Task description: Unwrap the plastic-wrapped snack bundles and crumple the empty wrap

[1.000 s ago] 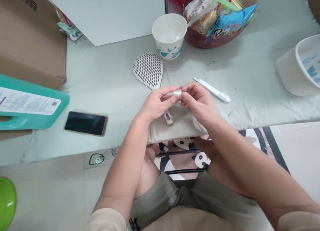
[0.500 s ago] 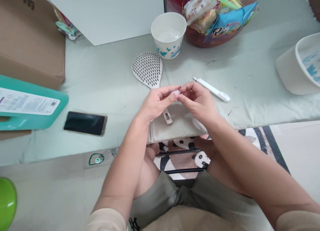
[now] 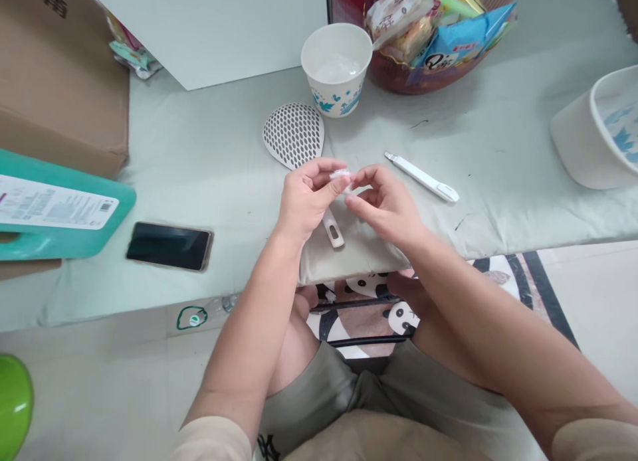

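Observation:
Between the thumb and fingers of my left hand (image 3: 309, 198) is a small crumpled piece of clear plastic (image 3: 341, 175), partly hidden by the fingertips. My right hand (image 3: 386, 198) is close beside it, its index fingertip at the plastic's edge and its thumb apart, lower down. Under my left hand lies a white slotted skimmer (image 3: 294, 134), its head beyond the hand and its handle end towards me. A white utility knife (image 3: 421, 177) lies to the right of my right hand.
A white paper bucket (image 3: 335, 82) with clear plastic inside stands behind the skimmer. Farther back is a snack bowl (image 3: 413, 82). A phone (image 3: 169, 246), a teal jug (image 3: 117, 195) and a cardboard box (image 3: 64, 89) are left; another white bucket (image 3: 578, 139) is right.
My right thumb has come away from the plastic, and its fingers have spread. My left hand has shifted slightly left and still pinches the plastic, which now shows more.

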`<state>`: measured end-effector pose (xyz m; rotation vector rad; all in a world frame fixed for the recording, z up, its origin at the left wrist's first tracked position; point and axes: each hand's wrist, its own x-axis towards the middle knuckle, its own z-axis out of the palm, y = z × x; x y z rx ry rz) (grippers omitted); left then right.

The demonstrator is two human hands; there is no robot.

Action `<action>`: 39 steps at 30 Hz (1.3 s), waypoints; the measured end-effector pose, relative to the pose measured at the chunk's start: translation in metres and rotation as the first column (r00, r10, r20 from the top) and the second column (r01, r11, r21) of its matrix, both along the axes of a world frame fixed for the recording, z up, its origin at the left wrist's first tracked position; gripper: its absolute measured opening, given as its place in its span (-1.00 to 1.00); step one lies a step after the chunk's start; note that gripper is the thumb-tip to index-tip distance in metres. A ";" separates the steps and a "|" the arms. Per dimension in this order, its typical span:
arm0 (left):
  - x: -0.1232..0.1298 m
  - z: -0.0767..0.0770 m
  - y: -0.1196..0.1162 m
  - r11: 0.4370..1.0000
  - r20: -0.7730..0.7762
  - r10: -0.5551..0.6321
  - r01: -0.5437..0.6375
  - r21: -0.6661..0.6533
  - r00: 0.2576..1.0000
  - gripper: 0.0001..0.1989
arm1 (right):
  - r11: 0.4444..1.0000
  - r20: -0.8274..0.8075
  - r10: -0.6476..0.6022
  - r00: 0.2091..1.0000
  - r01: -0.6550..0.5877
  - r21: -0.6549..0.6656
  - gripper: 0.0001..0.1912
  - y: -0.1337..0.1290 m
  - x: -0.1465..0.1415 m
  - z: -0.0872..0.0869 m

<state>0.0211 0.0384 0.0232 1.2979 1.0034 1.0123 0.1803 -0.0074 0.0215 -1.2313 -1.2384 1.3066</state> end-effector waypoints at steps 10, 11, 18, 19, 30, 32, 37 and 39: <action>0.005 -0.001 -0.003 0.999 0.047 -0.015 0.013 0.029 0.999 -0.52 | 0.996 -0.080 -0.084 0.993 0.085 0.003 -0.60 0.002 -0.002 0.004; 0.004 -0.001 -0.003 0.999 0.045 -0.026 0.024 0.033 0.999 -0.54 | 0.995 -0.061 -0.095 0.994 0.095 -0.003 -0.62 0.002 -0.001 0.004; 0.001 0.000 0.000 0.998 -0.009 -0.041 0.042 0.049 0.999 -0.55 | 0.989 0.024 -0.147 0.989 0.146 0.005 -0.77 0.003 0.002 0.004; 0.001 -0.001 0.001 0.998 -0.018 -0.033 0.034 0.058 0.999 -0.56 | 0.988 0.035 -0.155 0.987 0.154 0.013 -0.78 0.003 0.003 0.003; 0.003 -0.003 0.001 0.996 -0.107 0.011 -0.001 0.091 0.994 -0.79 | 0.995 0.086 -0.103 0.991 0.103 0.006 -0.54 0.004 0.004 0.003; 0.002 -0.002 0.001 0.996 -0.090 0.014 -0.006 0.088 0.996 -0.81 | 0.994 0.074 -0.113 0.991 0.114 -0.003 -0.53 0.004 0.005 0.002; -0.006 0.002 0.002 0.996 -0.076 -0.087 0.087 -0.004 0.993 -0.72 | 0.997 0.062 -0.070 0.996 0.070 -0.009 -0.52 -0.002 0.006 0.003; -0.009 0.005 0.002 0.989 -0.048 -0.144 0.142 -0.042 0.988 -0.68 | 0.998 0.069 -0.057 0.996 0.057 -0.007 -0.53 -0.005 0.007 0.004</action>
